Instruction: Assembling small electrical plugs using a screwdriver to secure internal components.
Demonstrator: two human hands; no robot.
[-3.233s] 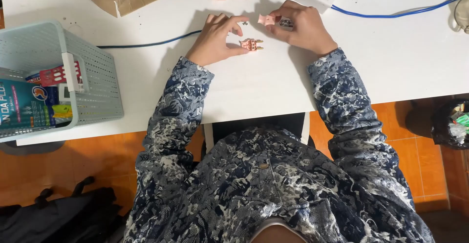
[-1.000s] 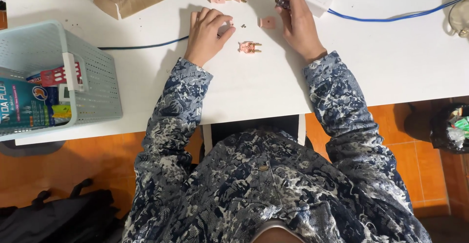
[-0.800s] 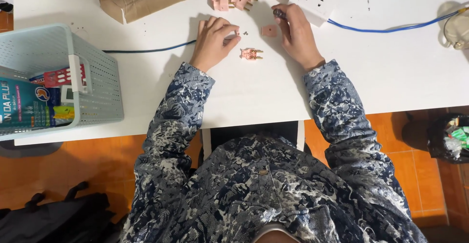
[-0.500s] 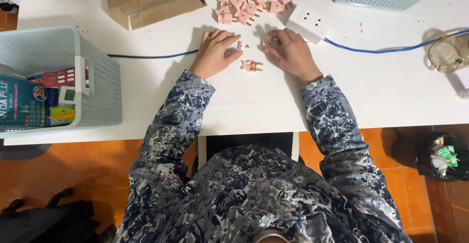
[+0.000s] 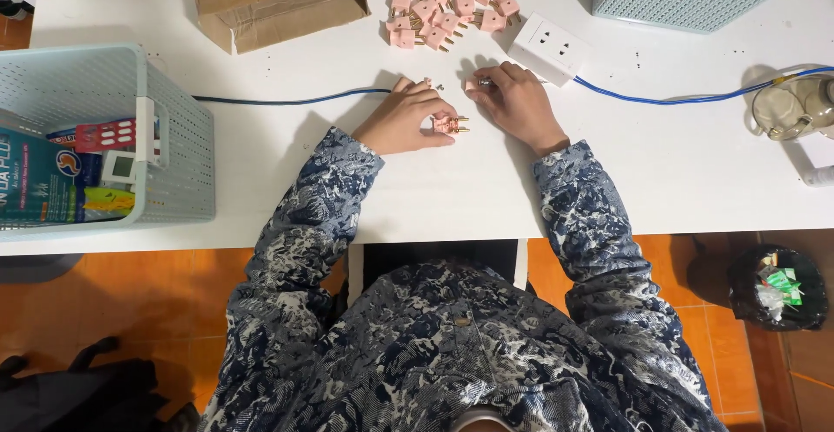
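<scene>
Pink plug (image 5: 451, 123) btwn 2 hands (image 5: 404, 121), pile (image 5: 445, 16) beyond

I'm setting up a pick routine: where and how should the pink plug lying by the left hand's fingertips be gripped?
Pinch the pink plug across its pink body, coming from above. It lies flat on the white table, brass pins pointing right, with the left hand already at its left end.

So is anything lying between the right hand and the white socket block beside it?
Nothing visible does. The right hand lies just short of the white socket block, with only bare white table between them. The pile of pink plugs sits off to the side, beyond the left hand.
</scene>
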